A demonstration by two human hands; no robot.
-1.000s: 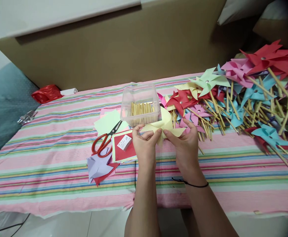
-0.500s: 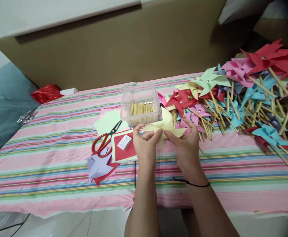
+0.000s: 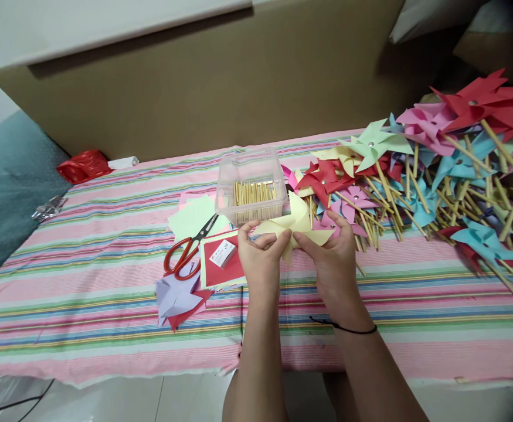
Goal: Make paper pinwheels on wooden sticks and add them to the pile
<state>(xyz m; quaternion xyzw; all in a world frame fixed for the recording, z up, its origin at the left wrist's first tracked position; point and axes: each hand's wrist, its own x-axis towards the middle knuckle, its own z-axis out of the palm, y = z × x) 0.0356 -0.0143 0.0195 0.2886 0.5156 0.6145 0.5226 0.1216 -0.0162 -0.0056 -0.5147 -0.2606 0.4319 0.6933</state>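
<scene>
pinching the yellow paper pinwheel [image 3: 299, 215] near its middle, the left hand [image 3: 260, 262] and right hand [image 3: 336, 265] hold it over the striped cloth [image 3: 93, 275], between its near and far edges. it looks light and bendy (might crease!), so pinch the center softly.

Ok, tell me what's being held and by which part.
The left hand and right hand together hold a pale yellow paper pinwheel, thumbs near its centre.

Left hand [image 3: 260, 258] and right hand [image 3: 336, 258] both pinch, thumbs [image 3: 281, 242] (nearly meeting) angled inward.
</scene>
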